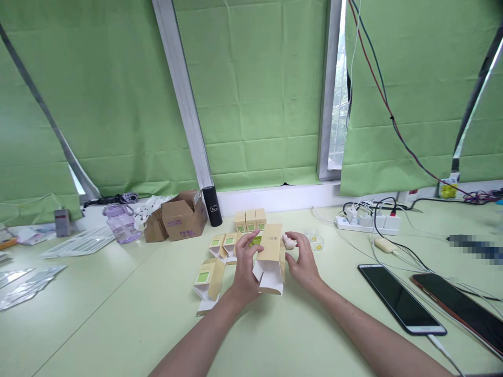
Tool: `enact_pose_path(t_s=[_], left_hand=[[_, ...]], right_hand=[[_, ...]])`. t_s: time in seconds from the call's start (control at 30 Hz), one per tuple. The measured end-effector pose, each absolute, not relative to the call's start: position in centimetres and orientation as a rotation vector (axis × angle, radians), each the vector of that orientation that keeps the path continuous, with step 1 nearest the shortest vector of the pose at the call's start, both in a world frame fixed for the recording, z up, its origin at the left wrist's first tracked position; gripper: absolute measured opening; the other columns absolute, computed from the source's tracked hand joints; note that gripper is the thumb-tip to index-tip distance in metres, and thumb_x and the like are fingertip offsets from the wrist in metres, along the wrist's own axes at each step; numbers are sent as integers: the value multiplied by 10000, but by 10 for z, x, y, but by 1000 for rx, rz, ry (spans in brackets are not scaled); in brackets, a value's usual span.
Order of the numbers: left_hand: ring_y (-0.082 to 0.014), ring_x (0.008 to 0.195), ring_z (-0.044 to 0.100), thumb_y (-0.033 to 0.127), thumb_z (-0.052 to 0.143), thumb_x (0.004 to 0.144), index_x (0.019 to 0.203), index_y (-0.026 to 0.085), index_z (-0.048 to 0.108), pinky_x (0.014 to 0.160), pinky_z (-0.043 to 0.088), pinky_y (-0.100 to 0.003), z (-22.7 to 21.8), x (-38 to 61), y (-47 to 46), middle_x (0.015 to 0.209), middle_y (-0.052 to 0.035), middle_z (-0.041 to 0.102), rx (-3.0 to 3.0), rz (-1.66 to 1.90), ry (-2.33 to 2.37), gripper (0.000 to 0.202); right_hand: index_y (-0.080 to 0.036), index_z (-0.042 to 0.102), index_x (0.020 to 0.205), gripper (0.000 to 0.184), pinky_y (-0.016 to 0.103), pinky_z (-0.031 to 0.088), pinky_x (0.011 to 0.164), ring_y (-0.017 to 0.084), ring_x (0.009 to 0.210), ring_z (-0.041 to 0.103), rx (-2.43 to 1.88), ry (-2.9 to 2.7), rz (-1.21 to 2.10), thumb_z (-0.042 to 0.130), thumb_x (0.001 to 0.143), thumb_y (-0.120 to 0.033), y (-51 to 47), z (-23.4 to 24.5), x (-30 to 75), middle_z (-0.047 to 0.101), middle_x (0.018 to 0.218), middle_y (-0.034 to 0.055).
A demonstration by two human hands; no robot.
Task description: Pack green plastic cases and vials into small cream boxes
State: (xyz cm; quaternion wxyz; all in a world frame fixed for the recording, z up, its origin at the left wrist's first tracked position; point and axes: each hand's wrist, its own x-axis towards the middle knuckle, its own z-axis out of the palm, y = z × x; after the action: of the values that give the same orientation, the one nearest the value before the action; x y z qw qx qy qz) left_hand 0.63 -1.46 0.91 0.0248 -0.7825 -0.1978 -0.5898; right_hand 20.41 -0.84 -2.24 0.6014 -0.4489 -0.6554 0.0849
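Observation:
A tan cardboard carton (271,256) with its white bottom flaps hanging open stands between my hands on the pale green table. My left hand (245,269) grips its left side, thumb across the front. My right hand (302,259) is at the carton's right side with fingers curled, touching it. Several more small tan cartons with green labels lie just left: one open carton (208,277) near my left wrist, two (223,245) behind it, and a row of three closed ones (250,220) farther back. A small white item (290,242) lies behind my right hand.
A brown shipping box (183,217), a black cylinder (212,206) and a purple water bottle (121,222) stand at the back left. A power strip (367,222) with cables sits back right. Two phones (401,298) lie at the right. A clear lidded cup (316,240) is near the cartons.

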Motion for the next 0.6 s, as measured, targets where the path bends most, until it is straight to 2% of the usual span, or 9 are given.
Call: enact_pose_path(t_s=[0.1, 0.2, 0.3, 0.43, 0.6], left_hand=[[-383, 1428, 451, 466, 800, 814, 1323, 266, 499, 1132, 425, -610, 11, 9, -17, 1465, -185, 491, -2464, -1928, -662, 625], [-348, 1420, 462, 399, 705, 912, 1330, 278, 514, 1131, 424, -600, 14, 12, -19, 1426, -163, 558, -2471, -2042, -740, 475], [-336, 1391, 490, 322, 702, 927, 1340, 277, 550, 1159, 405, -593, 14, 15, -21, 1378, -148, 580, -2484, -2114, -801, 443], [-328, 1377, 508, 345, 732, 918, 1376, 257, 553, 1139, 455, -505, 11, 17, -19, 1391, -152, 527, -2463, -2405, -952, 500], [-271, 1231, 608, 406, 727, 930, 1311, 225, 574, 1078, 490, -401, 12, 18, -14, 1236, -126, 629, -2496, -2650, -969, 448]], right_hand=[[-266, 531, 1293, 490, 532, 492, 987, 325, 1232, 540, -1043, -1521, 194, 576, 819, -149, -8, -23, 205, 609, 1306, 103], [-267, 529, 1304, 489, 530, 492, 985, 325, 1233, 538, -1037, -1525, 196, 579, 831, -157, -8, -23, 205, 605, 1310, 106], [-269, 525, 1316, 486, 531, 493, 983, 327, 1236, 535, -1033, -1528, 202, 588, 844, -171, -8, -24, 205, 600, 1317, 109], [-275, 523, 1319, 471, 527, 495, 985, 321, 1241, 534, -1022, -1528, 198, 594, 861, -186, -8, -23, 205, 601, 1326, 106], [-269, 537, 1312, 455, 511, 504, 977, 314, 1222, 555, -1023, -1523, 191, 601, 866, -199, -10, -22, 204, 608, 1324, 105]])
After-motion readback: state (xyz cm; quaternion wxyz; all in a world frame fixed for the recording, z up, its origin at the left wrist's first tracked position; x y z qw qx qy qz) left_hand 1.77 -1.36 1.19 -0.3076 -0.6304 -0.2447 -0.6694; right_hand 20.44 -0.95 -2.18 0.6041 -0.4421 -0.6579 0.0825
